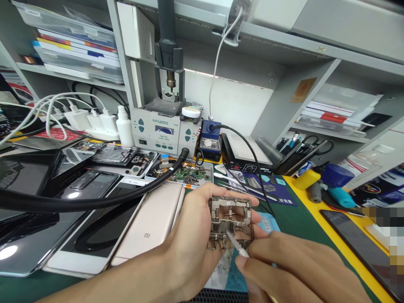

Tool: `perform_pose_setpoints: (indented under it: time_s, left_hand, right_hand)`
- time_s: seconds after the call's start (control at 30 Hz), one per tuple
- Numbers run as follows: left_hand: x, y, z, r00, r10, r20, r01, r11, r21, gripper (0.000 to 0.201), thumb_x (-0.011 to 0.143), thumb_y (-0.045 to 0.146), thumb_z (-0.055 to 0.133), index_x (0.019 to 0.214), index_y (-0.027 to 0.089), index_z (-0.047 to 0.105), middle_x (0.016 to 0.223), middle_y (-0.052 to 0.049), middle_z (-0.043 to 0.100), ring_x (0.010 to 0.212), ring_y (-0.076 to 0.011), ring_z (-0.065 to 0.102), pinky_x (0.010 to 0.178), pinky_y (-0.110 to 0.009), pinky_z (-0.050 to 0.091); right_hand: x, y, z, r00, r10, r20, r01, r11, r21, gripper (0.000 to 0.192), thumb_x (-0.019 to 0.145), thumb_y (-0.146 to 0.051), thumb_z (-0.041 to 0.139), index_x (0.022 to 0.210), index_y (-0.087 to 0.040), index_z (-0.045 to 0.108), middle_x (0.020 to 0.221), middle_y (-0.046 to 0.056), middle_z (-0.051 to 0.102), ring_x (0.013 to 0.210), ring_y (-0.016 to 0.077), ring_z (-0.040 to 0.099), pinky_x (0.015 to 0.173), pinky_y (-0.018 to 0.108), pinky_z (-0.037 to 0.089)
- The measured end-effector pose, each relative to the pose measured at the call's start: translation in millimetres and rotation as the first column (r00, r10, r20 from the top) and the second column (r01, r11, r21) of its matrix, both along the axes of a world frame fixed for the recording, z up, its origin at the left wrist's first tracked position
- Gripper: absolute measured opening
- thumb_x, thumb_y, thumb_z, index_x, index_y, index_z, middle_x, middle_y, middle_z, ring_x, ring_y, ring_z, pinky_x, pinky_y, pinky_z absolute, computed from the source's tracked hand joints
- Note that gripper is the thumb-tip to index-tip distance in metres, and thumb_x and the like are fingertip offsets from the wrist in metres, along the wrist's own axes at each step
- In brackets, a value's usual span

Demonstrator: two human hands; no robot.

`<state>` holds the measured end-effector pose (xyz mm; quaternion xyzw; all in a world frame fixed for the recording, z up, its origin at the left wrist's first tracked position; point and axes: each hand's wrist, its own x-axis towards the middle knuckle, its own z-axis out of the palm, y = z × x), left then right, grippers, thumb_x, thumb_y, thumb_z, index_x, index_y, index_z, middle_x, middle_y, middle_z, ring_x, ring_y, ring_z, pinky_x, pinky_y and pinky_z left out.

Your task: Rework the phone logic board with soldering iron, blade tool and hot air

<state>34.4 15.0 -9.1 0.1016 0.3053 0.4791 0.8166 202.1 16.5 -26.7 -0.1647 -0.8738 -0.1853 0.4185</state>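
Workbench (303, 223) beneath circuit board (217, 227), grey shelving (274, 40)

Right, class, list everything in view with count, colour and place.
Circuit board: one, brown-grey, lower centre.
Thin tool: one, pale, tip at board.
Mi-logo phone: one, pink, left of board.
White-framed phone: one, dark-screened, further left.
Control unit: one, grey, back centre.
Hose: one, black, running left from it.
Bottle: one, white, beside control unit.
Chargers: several, white, back left.
Circuit scraps: many, mixed colours, behind board.
Flat-screened device: one, black, far right.
Mat: one, green, beneath phones.
Shelves: several, grey, back.
Everything else: too crowded to count.
Left hand: one, bare, holding board.
Right hand: one, bare, holding tool.
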Motion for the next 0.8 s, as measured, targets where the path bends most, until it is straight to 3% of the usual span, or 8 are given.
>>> perform_pose_setpoints:
  time_s: [0.17,0.37,0.57,0.8]
  left_hand:
    - [-0.3,0.2,-0.1,1.0,0.004,0.012,-0.004,1.0,-0.01,0.04,0.081,0.032,0.051,0.091,0.004,0.078,0.084,-0.019,0.075,0.071,-0.0253,0.072,0.069,-0.03,0.052]
    - [1.4,0.3,0.9,0.999,0.008,-0.048,-0.008,1.0,0.012,0.041,0.086,0.034,0.049,0.092,0.004,0.077,0.083,-0.018,0.075,0.068,-0.0221,0.07,0.067,-0.027,0.051]
    - [1.9,-1.3,1.4,0.997,0.004,-0.072,-0.003,1.0,0.003,0.041,0.087,0.033,0.049,0.093,0.004,0.077,0.083,-0.017,0.075,0.068,-0.0205,0.068,0.066,-0.027,0.05]
    - [1.1,0.2,-1.6,1.0,0.011,-0.021,-0.011,1.0,0.005,0.042,0.088,0.035,0.048,0.095,0.004,0.076,0.083,-0.019,0.076,0.067,-0.022,0.07,0.067,-0.028,0.051]
  right_hand:
    - [-2.1,-0.1,3.2,1.0,0.019,0.005,-0.019,0.998,-0.054,0.025,0.102,-0.02,0.053,0.082,-0.023,0.068,0.069,0.0,0.073,0.056,0.0135,0.071,0.049,0.026,0.053]
    - [-5.9,-3.1,7.6,0.999,0.012,-0.044,-0.017,0.993,-0.119,0.029,0.09,-0.002,0.051,0.077,-0.024,0.065,0.067,-0.002,0.072,0.052,0.013,0.07,0.045,0.026,0.049]
    - [-3.8,-3.3,9.2,0.999,0.027,-0.021,-0.029,0.99,-0.136,0.027,0.082,0.0,0.053,0.081,-0.024,0.066,0.069,-0.003,0.072,0.055,0.0129,0.071,0.047,0.024,0.051]
    - [-4.7,-1.1,9.4,0.999,0.029,0.017,-0.027,0.994,-0.103,0.025,0.088,-0.002,0.054,0.083,-0.023,0.066,0.07,-0.001,0.073,0.055,0.0139,0.071,0.046,0.024,0.052]
